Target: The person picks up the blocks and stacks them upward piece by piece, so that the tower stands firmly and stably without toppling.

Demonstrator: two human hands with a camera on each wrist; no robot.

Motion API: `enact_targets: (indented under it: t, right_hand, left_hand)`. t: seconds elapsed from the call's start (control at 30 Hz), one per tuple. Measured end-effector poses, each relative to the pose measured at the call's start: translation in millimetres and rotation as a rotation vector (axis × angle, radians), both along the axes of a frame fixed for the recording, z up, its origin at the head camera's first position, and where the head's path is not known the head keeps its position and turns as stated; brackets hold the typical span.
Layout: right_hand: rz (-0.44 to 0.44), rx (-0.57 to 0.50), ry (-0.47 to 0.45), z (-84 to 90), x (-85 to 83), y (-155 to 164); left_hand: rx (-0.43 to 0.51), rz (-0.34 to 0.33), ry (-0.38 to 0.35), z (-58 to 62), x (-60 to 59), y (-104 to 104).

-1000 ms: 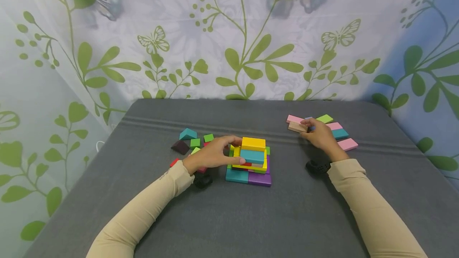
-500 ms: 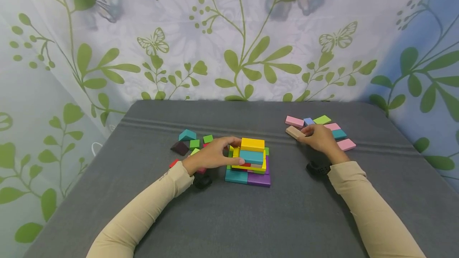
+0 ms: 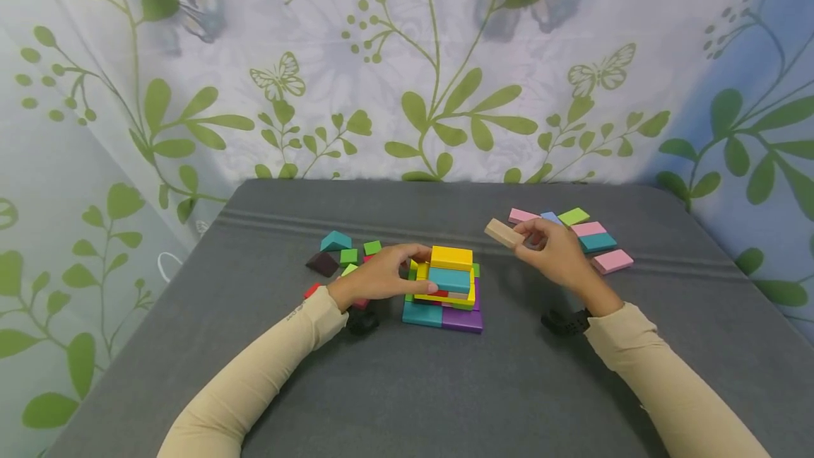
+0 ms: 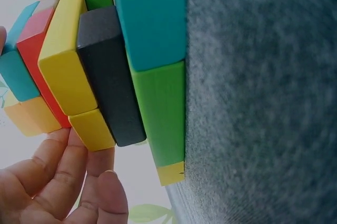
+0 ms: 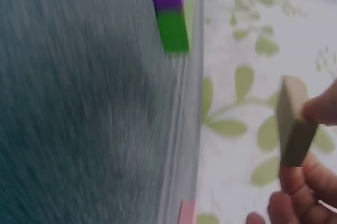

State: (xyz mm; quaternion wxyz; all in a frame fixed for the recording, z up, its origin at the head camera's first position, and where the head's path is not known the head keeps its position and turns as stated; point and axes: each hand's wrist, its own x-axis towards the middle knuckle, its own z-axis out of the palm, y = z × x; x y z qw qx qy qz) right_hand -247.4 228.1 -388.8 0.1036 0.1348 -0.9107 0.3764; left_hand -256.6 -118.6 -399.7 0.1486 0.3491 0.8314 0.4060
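A layered tower of coloured wooden blocks (image 3: 450,280) stands mid-table, with teal and purple blocks at its base and a yellow one on top. My left hand (image 3: 380,276) steadies its upper left part, thumb along the front by a teal block and fingers behind. Those fingers (image 4: 58,174) touch the red and yellow layers in the left wrist view. To the tower's right, my right hand (image 3: 555,251) pinches a plain wooden block (image 3: 504,233) by one end, held above the table. The right wrist view shows that block (image 5: 293,121) between thumb and fingers.
Behind the right hand lie loose flat blocks: pink (image 3: 612,261), teal (image 3: 596,242), lime (image 3: 574,215) and blue. Beside the left hand are a teal arched block (image 3: 335,240), a dark triangular block (image 3: 322,263) and several small green and red ones. A patterned curtain (image 3: 356,90) hangs behind the grey table.
My right hand has drawn the plain wooden block away from the loose blocks, lifting it and bringing it left towards the tower. My left hand has stayed at the tower.
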Motion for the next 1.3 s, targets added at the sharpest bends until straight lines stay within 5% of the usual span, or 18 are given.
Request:
enact_targets:
  t: [0.2, 0.5, 0.73, 1.3]
  right_hand:
    - [0.085, -0.14, 0.106, 3.6, 23.3, -13]
    - [0.243, -0.297, 0.307, 5.6, 37.0, -30]
    - [0.342, -0.182, 0.439, -0.8, 43.8, -44]
    - [0.403, 0.05, 0.45, -7.2, 44.7, -48]
  left_hand:
    - [0.003, -0.013, -0.002, -1.1, -1.3, 1]
    - [-0.002, -0.015, 0.012, 0.0, -1.8, 2]
    - [0.011, -0.02, 0.004, -0.9, -1.4, 1]
    - [-0.015, -0.009, 0.026, -1.2, -3.4, -1]
